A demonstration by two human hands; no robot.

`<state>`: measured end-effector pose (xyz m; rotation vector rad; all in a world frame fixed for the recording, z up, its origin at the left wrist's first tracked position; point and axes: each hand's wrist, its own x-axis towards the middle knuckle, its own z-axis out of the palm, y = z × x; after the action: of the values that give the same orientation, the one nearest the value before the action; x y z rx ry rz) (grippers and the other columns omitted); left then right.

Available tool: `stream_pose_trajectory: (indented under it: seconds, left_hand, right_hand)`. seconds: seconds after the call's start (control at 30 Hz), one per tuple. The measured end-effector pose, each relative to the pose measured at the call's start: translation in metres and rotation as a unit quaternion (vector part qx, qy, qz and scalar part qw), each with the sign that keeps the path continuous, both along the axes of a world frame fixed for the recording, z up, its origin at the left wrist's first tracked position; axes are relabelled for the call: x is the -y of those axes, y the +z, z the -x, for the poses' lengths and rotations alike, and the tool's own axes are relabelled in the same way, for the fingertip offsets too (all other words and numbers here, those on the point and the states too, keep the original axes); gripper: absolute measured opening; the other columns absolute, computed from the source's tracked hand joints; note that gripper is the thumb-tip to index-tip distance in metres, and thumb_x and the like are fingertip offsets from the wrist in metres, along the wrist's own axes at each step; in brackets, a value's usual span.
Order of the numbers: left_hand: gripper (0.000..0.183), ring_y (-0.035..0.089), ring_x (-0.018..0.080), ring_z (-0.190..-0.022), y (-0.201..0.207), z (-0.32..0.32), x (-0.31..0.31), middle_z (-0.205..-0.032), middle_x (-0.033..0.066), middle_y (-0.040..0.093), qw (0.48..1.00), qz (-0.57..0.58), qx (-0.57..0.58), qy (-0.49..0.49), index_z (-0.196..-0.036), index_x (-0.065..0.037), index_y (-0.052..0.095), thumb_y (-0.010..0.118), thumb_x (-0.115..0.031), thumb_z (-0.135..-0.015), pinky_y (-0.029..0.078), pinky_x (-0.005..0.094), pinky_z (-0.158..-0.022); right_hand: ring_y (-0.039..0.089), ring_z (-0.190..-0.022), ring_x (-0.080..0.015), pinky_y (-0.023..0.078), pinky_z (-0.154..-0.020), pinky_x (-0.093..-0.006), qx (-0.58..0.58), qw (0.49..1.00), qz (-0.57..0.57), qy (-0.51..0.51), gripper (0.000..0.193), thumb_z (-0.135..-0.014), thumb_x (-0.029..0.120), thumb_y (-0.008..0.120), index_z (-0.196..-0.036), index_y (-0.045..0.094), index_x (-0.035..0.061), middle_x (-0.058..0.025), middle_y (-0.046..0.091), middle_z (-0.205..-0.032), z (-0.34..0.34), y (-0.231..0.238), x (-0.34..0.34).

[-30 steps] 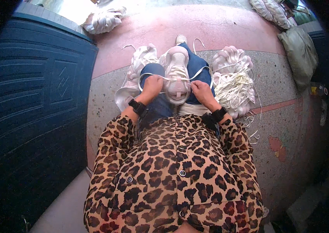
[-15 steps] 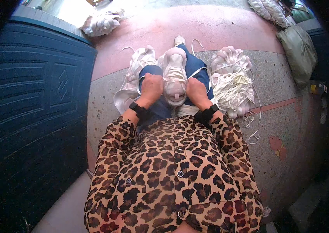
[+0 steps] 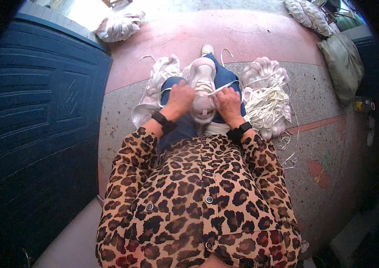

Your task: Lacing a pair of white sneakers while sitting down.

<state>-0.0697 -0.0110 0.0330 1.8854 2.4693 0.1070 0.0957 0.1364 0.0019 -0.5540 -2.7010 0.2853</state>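
Observation:
A white and pale pink shoe (image 3: pixel 202 76) rests at my legs, toe end away from me, with white laces threaded across its front. Close against its left side is my left hand (image 3: pixel 181 99), fingers closed on a lace that is mostly hidden by the hand. On the other side, my right hand (image 3: pixel 227 106) pinches a white shoelace (image 3: pixel 229 85), which loops out to the right over my blue trouser leg. Both hands are near the shoe's opening, and the fingertips are partly hidden.
To the right lies a heap of pale shoe parts (image 3: pixel 265 71) with a tangle of white laces (image 3: pixel 267 103). Another pale heap (image 3: pixel 165 67) sits left of my legs. A blue panelled door (image 3: pixel 42 102) stands left; a greenish sack (image 3: pixel 342 67) leans at right. A white bundle (image 3: pixel 120 27) lies farther off.
Both hands have come closer to the shoe, the left moving rightward and the right slightly leftward. The shoe stays in nearly the same place.

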Motion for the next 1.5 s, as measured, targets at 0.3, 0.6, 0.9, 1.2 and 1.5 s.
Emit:
stream_pose_trajectory:
  seconds: [0.3, 0.6, 0.9, 1.2, 1.5]
  left_hand:
    - [0.009, 0.059, 0.0296, -0.092, -0.008, 0.003, -0.009, -0.083, 0.0096, 0.066, 0.999, -0.002, -0.023, -0.043, -0.078, -0.007, 0.066, 0.062, -0.016, -0.078, 0.048, 0.0447, -0.074]
    - [0.014, 0.059, 0.0396, -0.087, -0.012, 0.005, -0.002, -0.082, 0.0186, 0.065, 0.986, -0.006, 0.127, 0.108, -0.078, -0.003, 0.064, 0.062, -0.017, -0.080, 0.050, 0.0514, -0.075]
    - [0.007, 0.060, 0.0277, -0.089, -0.014, 0.003, -0.004, -0.078, 0.0074, 0.067, 0.998, -0.050, -0.023, -0.005, -0.077, -0.010, 0.068, 0.067, -0.016, -0.074, 0.046, 0.0427, -0.071]
    - [0.019, 0.057, 0.0285, -0.093, -0.001, -0.034, 0.016, -0.087, 0.0090, 0.065, 0.990, -0.077, 0.005, 0.119, -0.093, -0.008, 0.066, 0.067, -0.025, -0.085, 0.046, 0.0429, -0.071]
    - [0.013, 0.062, 0.0352, -0.090, -0.002, -0.006, 0.011, -0.088, 0.0136, 0.066, 0.992, -0.048, 0.092, 0.067, -0.090, -0.005, 0.063, 0.057, -0.015, -0.085, 0.054, 0.0474, -0.070]
  right_hand:
    - [0.058, -0.083, -0.0249, 0.041, -0.075, -0.0407, 0.007, 1.000, -0.015, 0.024, 0.013, -0.080, 0.021, 0.064, -0.071, 0.064, 0.0108, -0.0060, 0.059, -0.079, 0.004, -0.005, 0.000]
    - [0.059, -0.085, -0.0252, 0.042, -0.076, -0.0410, 0.007, 1.000, 0.007, 0.028, 0.014, -0.080, 0.023, 0.065, -0.073, 0.064, 0.0100, -0.0073, 0.060, -0.081, 0.003, -0.014, -0.003]
    - [0.059, -0.084, -0.0242, 0.042, -0.075, -0.0408, 0.015, 0.999, -0.008, 0.028, 0.014, -0.081, 0.025, 0.066, -0.077, 0.066, 0.0117, -0.0050, 0.060, -0.082, 0.000, -0.006, 0.006]
    - [0.059, -0.087, -0.0260, 0.043, -0.076, -0.0425, 0.050, 0.998, -0.022, 0.029, 0.013, -0.086, 0.022, 0.062, -0.084, 0.066, 0.0104, -0.0064, 0.062, -0.082, 0.001, -0.021, -0.011]
    - [0.061, -0.084, -0.0295, 0.047, -0.077, -0.0411, -0.064, 0.990, 0.082, 0.095, 0.010, -0.083, 0.010, 0.060, -0.092, 0.063, 0.0074, -0.0105, 0.064, -0.082, -0.005, -0.017, -0.008]
